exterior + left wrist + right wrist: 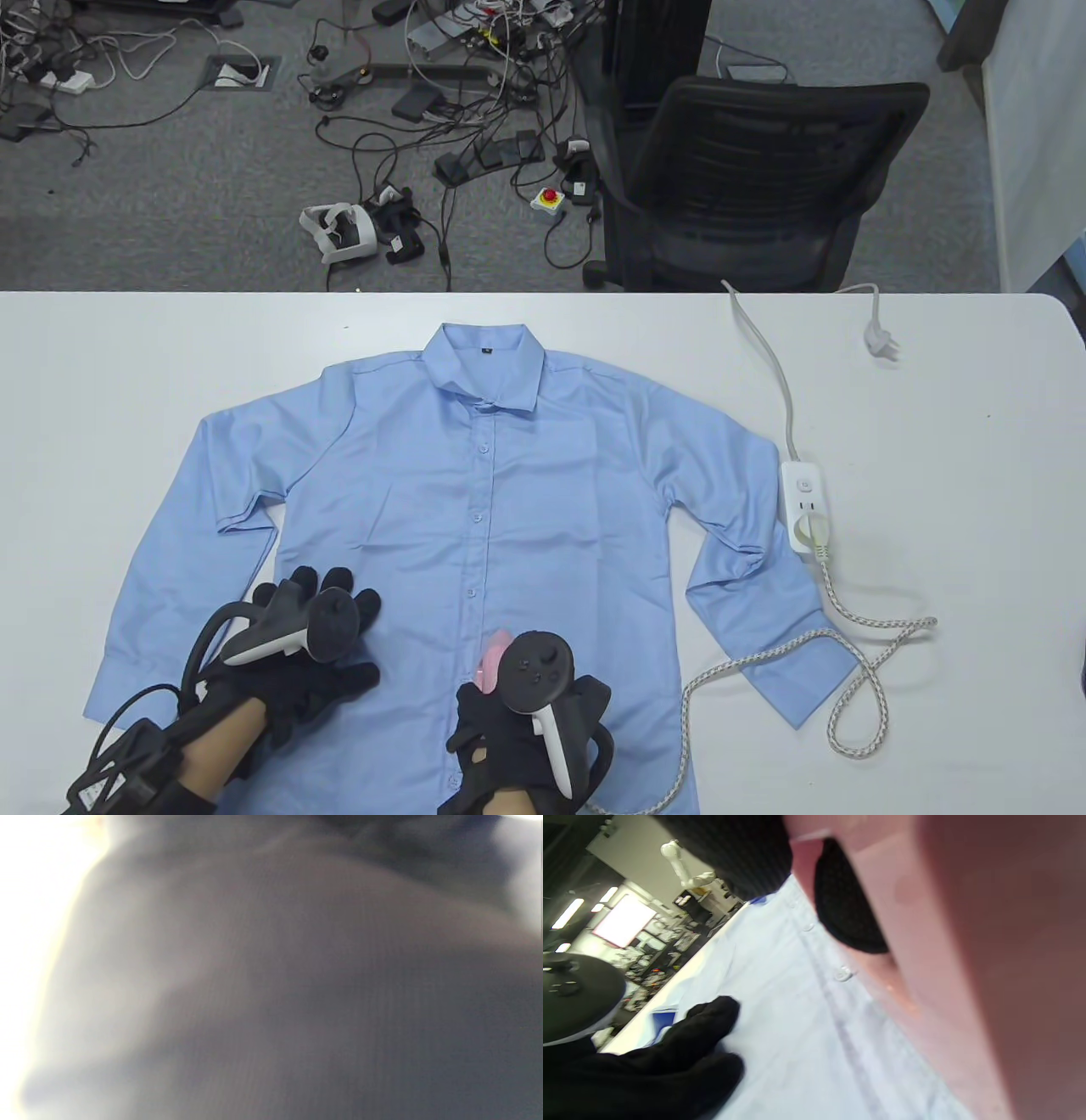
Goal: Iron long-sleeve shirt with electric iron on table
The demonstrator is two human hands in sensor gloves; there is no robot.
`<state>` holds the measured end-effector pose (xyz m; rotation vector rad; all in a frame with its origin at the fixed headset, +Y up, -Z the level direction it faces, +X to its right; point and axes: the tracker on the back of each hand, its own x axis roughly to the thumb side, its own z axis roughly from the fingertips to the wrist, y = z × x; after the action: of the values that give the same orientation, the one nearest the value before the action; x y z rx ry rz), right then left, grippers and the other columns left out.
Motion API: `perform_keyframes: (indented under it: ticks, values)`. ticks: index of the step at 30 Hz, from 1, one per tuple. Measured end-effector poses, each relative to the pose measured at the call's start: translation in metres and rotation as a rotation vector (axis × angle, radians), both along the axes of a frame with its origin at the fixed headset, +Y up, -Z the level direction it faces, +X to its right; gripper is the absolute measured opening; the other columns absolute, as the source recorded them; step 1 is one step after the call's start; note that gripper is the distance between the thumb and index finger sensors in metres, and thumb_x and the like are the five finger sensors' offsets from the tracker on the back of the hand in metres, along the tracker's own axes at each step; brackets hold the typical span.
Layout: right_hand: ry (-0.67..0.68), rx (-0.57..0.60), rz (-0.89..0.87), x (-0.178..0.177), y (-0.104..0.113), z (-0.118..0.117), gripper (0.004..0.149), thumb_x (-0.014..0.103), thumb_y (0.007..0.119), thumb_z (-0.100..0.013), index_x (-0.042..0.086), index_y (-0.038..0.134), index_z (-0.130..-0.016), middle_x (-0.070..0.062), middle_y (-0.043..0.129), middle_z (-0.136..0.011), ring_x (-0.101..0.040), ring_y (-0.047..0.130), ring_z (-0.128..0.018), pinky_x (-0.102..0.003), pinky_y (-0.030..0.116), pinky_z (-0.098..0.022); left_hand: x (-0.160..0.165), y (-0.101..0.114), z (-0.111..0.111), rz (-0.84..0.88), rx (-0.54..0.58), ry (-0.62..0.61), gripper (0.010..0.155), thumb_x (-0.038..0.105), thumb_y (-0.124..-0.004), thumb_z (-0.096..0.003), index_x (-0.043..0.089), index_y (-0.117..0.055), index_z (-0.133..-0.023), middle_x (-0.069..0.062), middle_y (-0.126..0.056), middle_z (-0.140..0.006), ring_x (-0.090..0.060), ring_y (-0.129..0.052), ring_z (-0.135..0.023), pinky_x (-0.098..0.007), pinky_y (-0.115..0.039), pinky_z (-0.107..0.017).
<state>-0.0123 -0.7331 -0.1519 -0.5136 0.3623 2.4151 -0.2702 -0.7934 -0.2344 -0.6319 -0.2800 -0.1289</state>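
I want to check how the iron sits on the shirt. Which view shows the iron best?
The right wrist view: the pink iron fills the right side, held by the right hand beside the shirt's button placket. The table view shows only its pink tip behind the tracker. The left wrist view is pure blur.

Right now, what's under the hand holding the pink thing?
The right hand grips a pink iron on the blue shirt, near its buttons. The iron's underside is hidden.

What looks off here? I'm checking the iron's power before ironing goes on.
The power strip's own plug lies loose on the table, apparently in no socket, though the iron's braided cord is plugged into the strip. The iron may be unpowered.
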Motion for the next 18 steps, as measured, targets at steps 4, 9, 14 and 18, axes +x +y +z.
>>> perform_keyframes:
  ticks: [4, 9, 14, 18]
  values:
    - [-0.008, -0.089, 0.002, 0.006, 0.002, 0.003, 0.077, 0.042, 0.08, -0.037, 0.001, 0.043, -0.091, -0.006, 0.073, -0.069, -0.013, 0.102, -0.041, -0.035, 0.093, -0.034, 0.0, 0.0, 0.0, 0.001, -0.002, 0.002, 0.081, 0.075, -0.053, -0.0437, 0.044, -0.008, -0.103, -0.001, 0.004, -0.116, -0.04, -0.003, -0.106, -0.067, -0.011, -0.071]
    - [-0.042, -0.187, -0.053, 0.034, 0.001, 0.005, 0.073, 0.042, 0.081, -0.037, 0.003, 0.047, -0.088, -0.005, 0.072, -0.069, -0.014, 0.101, -0.046, -0.036, 0.092, -0.038, 0.0, 0.0, 0.0, -0.001, -0.005, 0.004, 0.081, 0.075, -0.053, -0.0435, 0.044, -0.008, -0.103, -0.001, 0.005, -0.116, -0.04, -0.003, -0.106, -0.068, -0.011, -0.071]
    - [-0.147, -0.198, -0.078, 0.074, 0.001, 0.009, 0.073, 0.041, 0.081, -0.036, 0.003, 0.046, -0.088, -0.005, 0.071, -0.07, -0.015, 0.1, -0.046, -0.037, 0.091, -0.038, 0.0, -0.001, -0.001, 0.003, -0.017, 0.001, 0.082, 0.075, -0.053, -0.0434, 0.044, -0.006, -0.103, -0.001, 0.006, -0.115, -0.04, -0.001, -0.105, -0.067, -0.011, -0.071]
    - [-0.225, -0.194, -0.095, 0.103, 0.001, 0.013, 0.073, 0.04, 0.081, -0.036, 0.002, 0.047, -0.087, -0.006, 0.071, -0.069, -0.016, 0.1, -0.046, -0.038, 0.09, -0.038, 0.0, -0.001, 0.0, -0.004, -0.017, 0.002, 0.082, 0.075, -0.053, -0.0431, 0.044, -0.006, -0.102, -0.001, 0.007, -0.115, -0.04, -0.001, -0.105, -0.067, -0.011, -0.071]
